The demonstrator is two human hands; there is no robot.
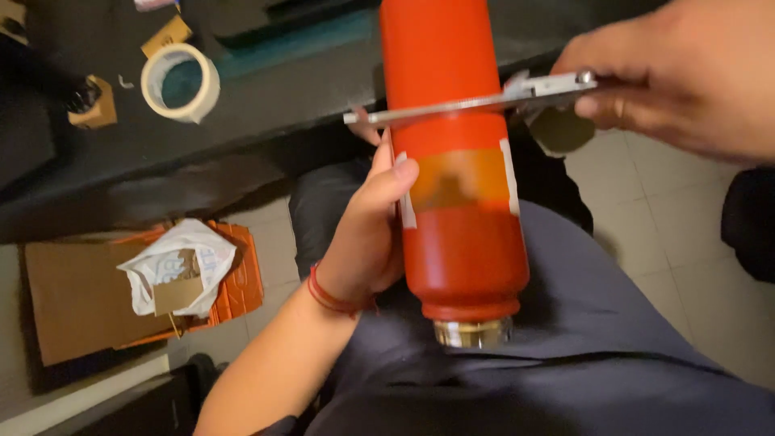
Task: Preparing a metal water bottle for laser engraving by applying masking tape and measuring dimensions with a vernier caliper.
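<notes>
The left hand [363, 242] grips a tall orange-red metal bottle [456, 178], upside down on the lap, at its taped amber patch. The right hand [686, 77] lays closed silver scissors [476, 101] across it, so trimming looks underway; steady blade placement matters next.

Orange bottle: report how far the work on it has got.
Done: a tan tape band already wraps the orange bottle, its cap end resting on the lap. In hand: the left hand steadies the bottle while the right hand holds a metal blade tool across it. Left: the band looks uncut; the tape roll sits aside.
</notes>
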